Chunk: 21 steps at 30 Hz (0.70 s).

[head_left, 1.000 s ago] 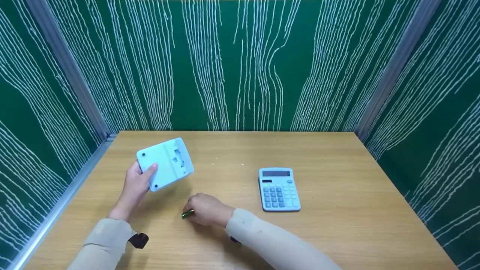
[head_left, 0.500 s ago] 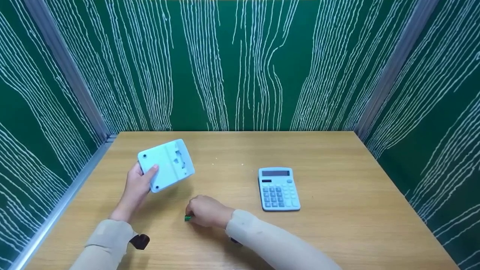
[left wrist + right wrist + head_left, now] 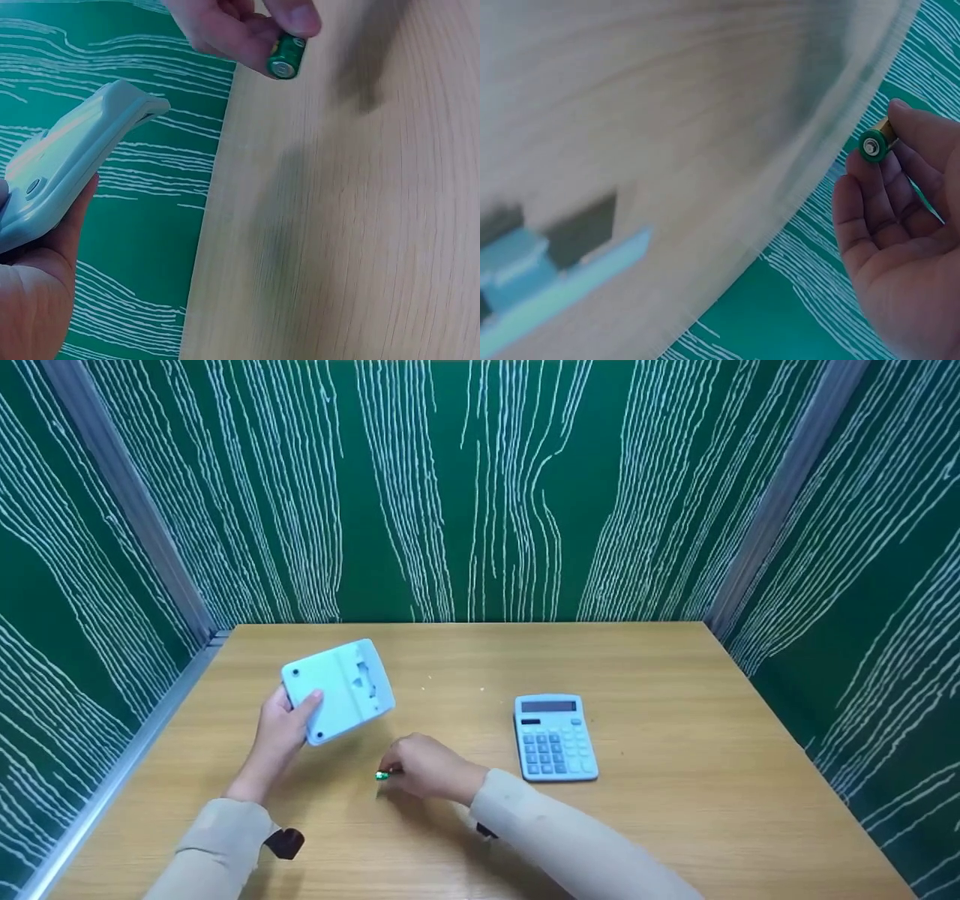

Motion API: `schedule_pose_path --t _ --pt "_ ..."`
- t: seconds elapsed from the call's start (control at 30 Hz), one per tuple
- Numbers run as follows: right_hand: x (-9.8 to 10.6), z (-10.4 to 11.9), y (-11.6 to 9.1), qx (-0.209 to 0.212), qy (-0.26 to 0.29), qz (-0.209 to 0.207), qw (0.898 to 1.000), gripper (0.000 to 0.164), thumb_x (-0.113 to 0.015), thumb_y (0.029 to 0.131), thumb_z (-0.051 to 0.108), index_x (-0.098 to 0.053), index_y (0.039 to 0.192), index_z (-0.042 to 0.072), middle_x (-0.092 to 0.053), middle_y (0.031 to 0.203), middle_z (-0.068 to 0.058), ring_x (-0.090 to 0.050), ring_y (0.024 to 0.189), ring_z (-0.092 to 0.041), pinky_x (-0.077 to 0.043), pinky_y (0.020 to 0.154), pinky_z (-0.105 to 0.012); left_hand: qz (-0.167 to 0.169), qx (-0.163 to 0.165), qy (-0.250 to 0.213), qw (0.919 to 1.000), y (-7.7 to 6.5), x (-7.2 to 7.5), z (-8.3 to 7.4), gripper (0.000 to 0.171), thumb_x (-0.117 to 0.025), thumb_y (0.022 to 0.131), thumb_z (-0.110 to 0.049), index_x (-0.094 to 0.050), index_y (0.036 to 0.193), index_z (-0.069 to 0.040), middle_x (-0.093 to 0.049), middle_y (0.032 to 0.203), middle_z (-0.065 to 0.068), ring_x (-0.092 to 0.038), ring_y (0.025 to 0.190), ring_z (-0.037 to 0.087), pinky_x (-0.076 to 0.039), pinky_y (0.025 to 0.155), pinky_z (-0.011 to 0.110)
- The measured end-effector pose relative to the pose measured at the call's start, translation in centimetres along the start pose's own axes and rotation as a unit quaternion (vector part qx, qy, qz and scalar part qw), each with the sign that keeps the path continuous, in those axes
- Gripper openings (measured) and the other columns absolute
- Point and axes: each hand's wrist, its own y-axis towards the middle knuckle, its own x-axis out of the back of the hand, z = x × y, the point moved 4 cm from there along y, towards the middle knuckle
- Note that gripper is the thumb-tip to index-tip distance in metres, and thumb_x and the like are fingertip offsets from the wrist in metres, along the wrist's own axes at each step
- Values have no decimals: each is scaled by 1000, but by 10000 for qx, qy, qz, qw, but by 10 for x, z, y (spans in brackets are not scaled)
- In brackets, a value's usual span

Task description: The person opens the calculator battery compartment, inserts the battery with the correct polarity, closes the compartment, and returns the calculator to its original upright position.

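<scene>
My left hand [image 3: 283, 724] grips a light blue calculator [image 3: 337, 690] raised over the table, its underside facing up and the thumb lying across it. The battery compartment [image 3: 365, 679] in that underside is uncovered. In the left wrist view the calculator [image 3: 75, 157] shows tilted and edge-on. Below and right of it, my right hand [image 3: 427, 767] pinches a small green battery [image 3: 382, 775] between thumb and fingers. One metal end of the battery [image 3: 872, 145] shows in the right wrist view, apart from the calculator.
A second light blue calculator [image 3: 556, 739] lies face up on the wooden table [image 3: 675, 810], right of my hands. Small white specks [image 3: 482, 689] lie toward the back. Green panels [image 3: 480, 510] with white lines enclose the back and sides.
My right hand has lifted a little and shifted slightly right with the battery, which has turned in the fingers. The left hand and its calculator have drifted slightly right.
</scene>
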Motion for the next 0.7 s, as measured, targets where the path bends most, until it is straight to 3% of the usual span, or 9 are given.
schedule_pose_path --t 0.3,0.5,0.7 --pt "21 -18 -15 -776 961 -188 9922 13 -77 101 9 -84 113 9 -80 102 -2 -68 85 -4 -59 80 -17 100 -69 -16 9999 2 -11 -3 61 -45 118 -29 -24 172 -9 -44 169 19 -50 154 38 -57 110 33" --pt "30 -25 -24 -796 1157 -504 9888 14 -77 101 8 -83 114 5 -79 103 -6 -66 87 -6 -59 80 -19 10 -96 -117 9999 4 -18 -3 59 -48 117 -28 -30 168 -6 -48 165 21 -58 145 33 -60 106 29" --pt "38 -32 -33 -879 1424 -647 9838 14 -77 101 8 -83 114 4 -77 103 -7 -64 87 -6 -57 80 -19 126 -134 -277 9994 4 -27 -2 58 -49 117 -28 -30 169 -9 -48 165 17 -55 149 34 -57 111 35"
